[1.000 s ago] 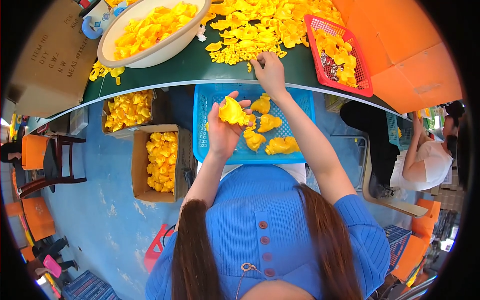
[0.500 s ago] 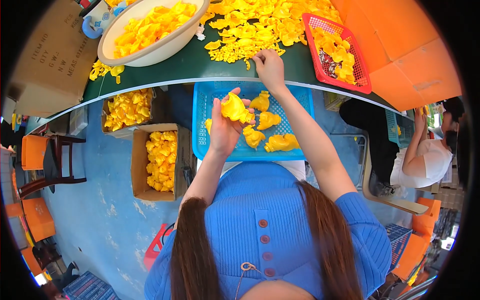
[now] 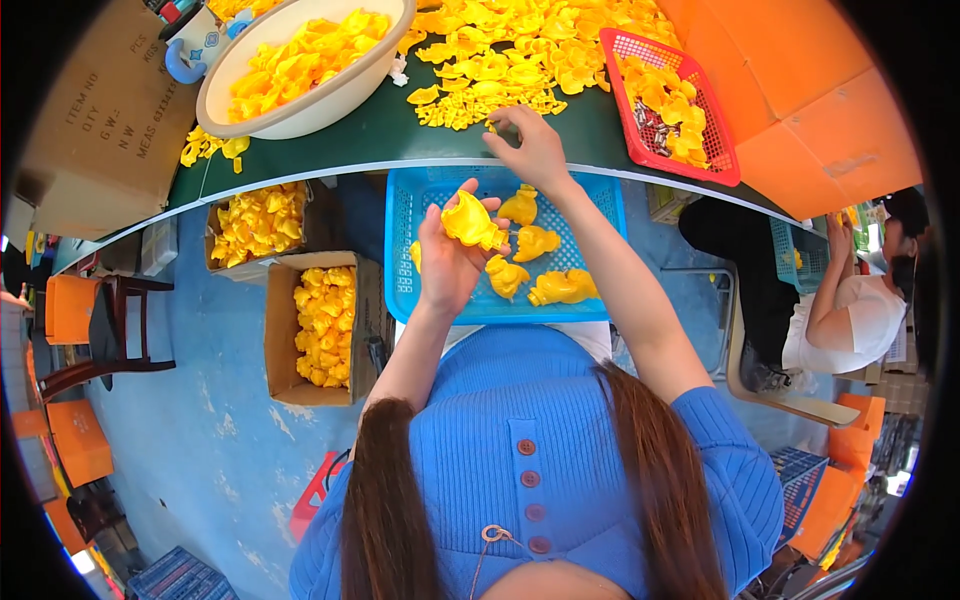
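Note:
My left hand (image 3: 447, 262) holds a yellow plastic piece (image 3: 470, 220) above a blue basket (image 3: 412, 240) on my lap. Several more yellow pieces (image 3: 545, 275) lie in that basket. My right hand (image 3: 530, 145) reaches forward onto the green table (image 3: 380, 135), fingers closed on a small yellow part at the near edge of a big heap of yellow parts (image 3: 510, 55).
A cream bowl (image 3: 300, 110) of yellow pieces stands at the table's left. A red basket (image 3: 665, 105) sits at the right beside orange boxes (image 3: 810, 100). Two cardboard boxes (image 3: 325, 320) of yellow pieces stand on the floor left. Another person (image 3: 850, 300) sits at the right.
My right hand has stayed at the heap's edge, shifting slightly. My left hand keeps the yellow piece over the blue basket.

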A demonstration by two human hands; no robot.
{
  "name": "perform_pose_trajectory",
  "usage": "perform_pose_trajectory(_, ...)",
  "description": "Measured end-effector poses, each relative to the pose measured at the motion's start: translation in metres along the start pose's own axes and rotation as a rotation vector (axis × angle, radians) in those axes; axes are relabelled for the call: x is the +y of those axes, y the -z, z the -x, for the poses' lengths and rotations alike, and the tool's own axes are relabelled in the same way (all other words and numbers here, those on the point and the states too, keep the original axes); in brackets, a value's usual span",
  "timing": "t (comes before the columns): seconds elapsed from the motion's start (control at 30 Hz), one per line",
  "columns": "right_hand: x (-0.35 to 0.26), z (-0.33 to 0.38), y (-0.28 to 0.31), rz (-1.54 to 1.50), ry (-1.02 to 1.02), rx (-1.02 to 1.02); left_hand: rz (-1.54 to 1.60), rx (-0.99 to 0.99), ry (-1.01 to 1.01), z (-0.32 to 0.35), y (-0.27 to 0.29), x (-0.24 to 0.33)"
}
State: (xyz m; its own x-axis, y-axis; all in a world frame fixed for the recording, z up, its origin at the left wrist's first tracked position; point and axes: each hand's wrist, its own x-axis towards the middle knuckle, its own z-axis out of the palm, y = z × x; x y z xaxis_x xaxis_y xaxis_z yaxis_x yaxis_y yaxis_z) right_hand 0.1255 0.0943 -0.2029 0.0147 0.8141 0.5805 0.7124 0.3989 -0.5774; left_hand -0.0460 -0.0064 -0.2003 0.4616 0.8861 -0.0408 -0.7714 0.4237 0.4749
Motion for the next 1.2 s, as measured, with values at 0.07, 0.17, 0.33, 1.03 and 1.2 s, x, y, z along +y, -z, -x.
perform_pose_trajectory(0.07,0.003,0.001,0.003,-0.106,-0.055,-0.072,-0.009,0.003,-0.003,0.0,0.0,0.0)
perform_pose_trajectory(0.17,0.006,0.001,0.001,-0.052,-0.113,-0.003,-0.021,0.001,-0.006,0.0,0.0,0.0)
perform_pose_trajectory(0.33,0.008,0.0,-0.007,0.081,-0.059,-0.013,-0.043,0.02,0.003,0.0,0.0,0.0)
perform_pose_trajectory(1.03,-0.011,0.012,-0.004,-0.081,0.0,0.073,-0.105,0.032,-0.001,0.001,-0.002,0.01)
perform_pose_trajectory(1.2,-0.053,0.03,0.025,-0.416,-0.254,-0.095,-0.032,-0.017,0.135,0.001,-0.002,0.009)
